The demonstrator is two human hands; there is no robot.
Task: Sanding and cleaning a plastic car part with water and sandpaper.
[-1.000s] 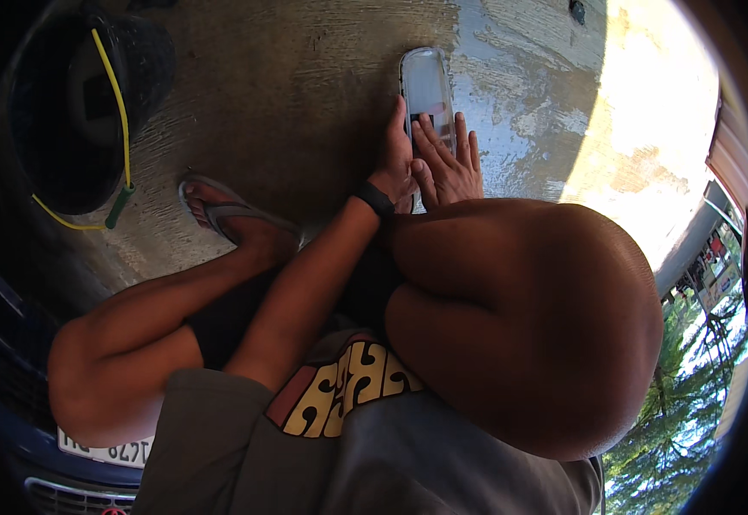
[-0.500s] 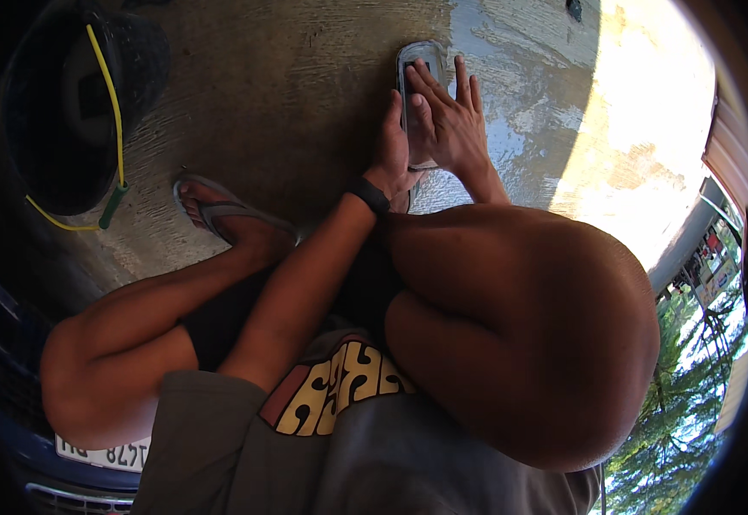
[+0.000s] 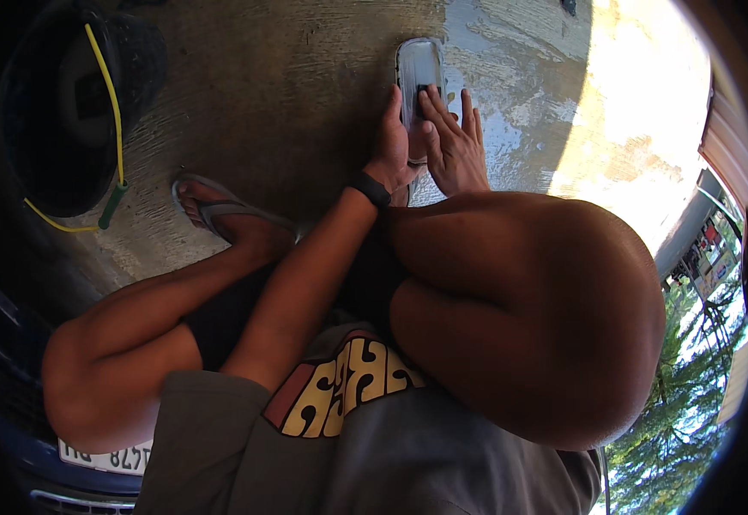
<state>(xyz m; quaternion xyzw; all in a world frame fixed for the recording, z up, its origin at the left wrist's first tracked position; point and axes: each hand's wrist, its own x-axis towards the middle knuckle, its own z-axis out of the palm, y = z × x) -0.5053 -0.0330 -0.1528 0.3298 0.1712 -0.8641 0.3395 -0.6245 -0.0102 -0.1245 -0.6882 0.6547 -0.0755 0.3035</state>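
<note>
A long, shallow panel [image 3: 417, 64] with rounded ends, pale grey with a dark rim, lies beyond my knees, its surface wet-looking and streaked. My left hand [image 3: 391, 150] is closed round its near left edge, thumb up along the side; the fingers underneath are hidden. A small dark pad [image 3: 423, 88] rests on the panel's face. Pressing on that pad are the fingertips of my right hand [image 3: 457, 154], its fingers stretched out nearly flat. What the pad is made of I cannot make out.
At the left stands a black bucket [image 3: 48, 163] with a yellow handle [image 3: 110, 86] and green grip. My sandalled foot [image 3: 220, 206] is on the rough concrete floor [image 3: 288, 86], wet to the panel's right. A dark blue vehicle [image 3: 5, 386] is close at lower left.
My right hand has slid back toward me along the panel with the dark pad, uncovering its far part. My left hand keeps its hold at almost the same place.
</note>
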